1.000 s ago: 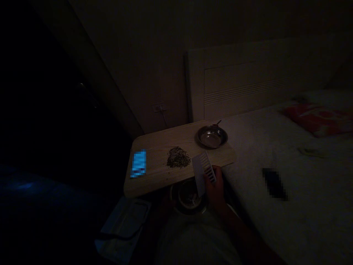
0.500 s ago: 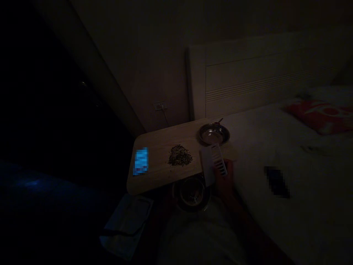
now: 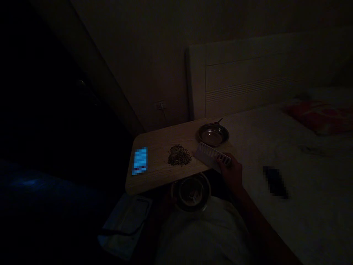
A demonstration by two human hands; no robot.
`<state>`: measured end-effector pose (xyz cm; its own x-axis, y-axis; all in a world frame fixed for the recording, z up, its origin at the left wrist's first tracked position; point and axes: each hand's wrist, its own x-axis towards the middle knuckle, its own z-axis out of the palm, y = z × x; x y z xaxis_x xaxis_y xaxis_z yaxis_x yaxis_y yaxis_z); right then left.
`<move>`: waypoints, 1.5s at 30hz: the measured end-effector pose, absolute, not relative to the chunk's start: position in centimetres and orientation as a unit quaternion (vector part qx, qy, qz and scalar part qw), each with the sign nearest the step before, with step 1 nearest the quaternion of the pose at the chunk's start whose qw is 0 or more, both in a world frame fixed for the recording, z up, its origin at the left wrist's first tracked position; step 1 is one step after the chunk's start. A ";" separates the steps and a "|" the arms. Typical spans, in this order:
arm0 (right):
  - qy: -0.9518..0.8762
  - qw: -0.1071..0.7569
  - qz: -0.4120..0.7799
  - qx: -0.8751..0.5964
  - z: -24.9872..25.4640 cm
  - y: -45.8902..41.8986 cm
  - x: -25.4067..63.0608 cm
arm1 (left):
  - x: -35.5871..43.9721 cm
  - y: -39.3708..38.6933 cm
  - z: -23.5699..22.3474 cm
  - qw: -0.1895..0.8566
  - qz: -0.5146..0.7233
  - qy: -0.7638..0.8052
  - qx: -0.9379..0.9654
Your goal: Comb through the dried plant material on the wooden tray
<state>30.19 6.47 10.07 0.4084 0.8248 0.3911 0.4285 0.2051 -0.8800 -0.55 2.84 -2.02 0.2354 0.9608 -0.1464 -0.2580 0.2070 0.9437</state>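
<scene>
Slotted panel [image 3: 209, 157] points up-left over the right part of the table [image 3: 154, 147], long axis slanting. Your right hand [image 3: 231, 170] grips its right end; the rest juts toward the dark pile [image 3: 179, 155]. Your left hand [image 3: 169, 201], beside the lower bowl [image 3: 207, 193], is too dim to judge.

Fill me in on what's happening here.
The person's right hand holds a pale slotted piece at the table, just right of a dark, loose pile. The left hand, hard to see in the dark, seems to be at the left rim of a bowl below the near edge. A metal dish sits behind the slotted piece.
</scene>
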 end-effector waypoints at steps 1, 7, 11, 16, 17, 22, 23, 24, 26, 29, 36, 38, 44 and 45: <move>-0.525 0.576 0.174 -0.602 9.9 6.5 30.0 | -0.6 2.9 -2.2 0.660 0.459 0.411 0.430; -0.559 0.564 0.178 -0.581 9.2 7.2 28.8 | -0.3 3.0 -1.9 0.704 0.441 0.379 0.409; -0.595 0.553 0.169 -0.557 9.8 8.0 28.6 | -0.4 2.7 -1.4 0.697 0.443 0.386 0.411; -0.619 0.538 0.182 -0.543 10.4 8.2 28.7 | -0.5 2.6 -1.6 0.702 0.437 0.386 0.409; -0.619 0.535 0.181 -0.545 10.5 8.0 28.7 | -0.5 2.6 -1.7 0.703 0.440 0.385 0.406; -0.614 0.532 0.184 -0.554 10.5 7.5 29.1 | -0.5 2.8 -1.5 0.692 0.447 0.388 0.414; -0.612 0.535 0.181 -0.554 10.5 7.4 29.1 | -0.6 2.8 -1.5 0.687 0.450 0.391 0.416; -0.610 0.537 0.176 -0.555 10.5 7.4 29.2 | -0.6 2.8 -1.5 0.683 0.452 0.393 0.418; -0.609 0.538 0.163 -0.560 10.5 7.5 29.2 | -0.8 2.8 -1.7 0.677 0.453 0.400 0.421; -0.615 0.531 0.164 -0.560 10.6 7.4 29.2 | -1.0 3.0 -2.4 0.677 0.434 0.418 0.422; -0.613 0.533 0.181 -0.554 11.1 6.8 29.5 | -1.2 3.0 -3.8 0.702 0.435 0.393 0.403; -0.608 0.532 0.174 -0.563 11.2 6.7 29.5 | -1.2 2.9 -4.0 0.705 0.444 0.387 0.395; -0.616 0.519 0.185 -0.562 11.2 6.4 29.5 | -1.1 3.0 -3.9 0.708 0.451 0.375 0.393; -0.617 0.520 0.188 -0.560 11.2 6.4 29.5 | -1.1 3.0 -3.7 0.705 0.452 0.374 0.397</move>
<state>29.46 6.36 11.23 0.1687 0.8864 0.4312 0.4956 0.3019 -0.8144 -1.09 3.05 -3.72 0.3110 0.9353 -0.1686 -0.3404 0.2753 0.8991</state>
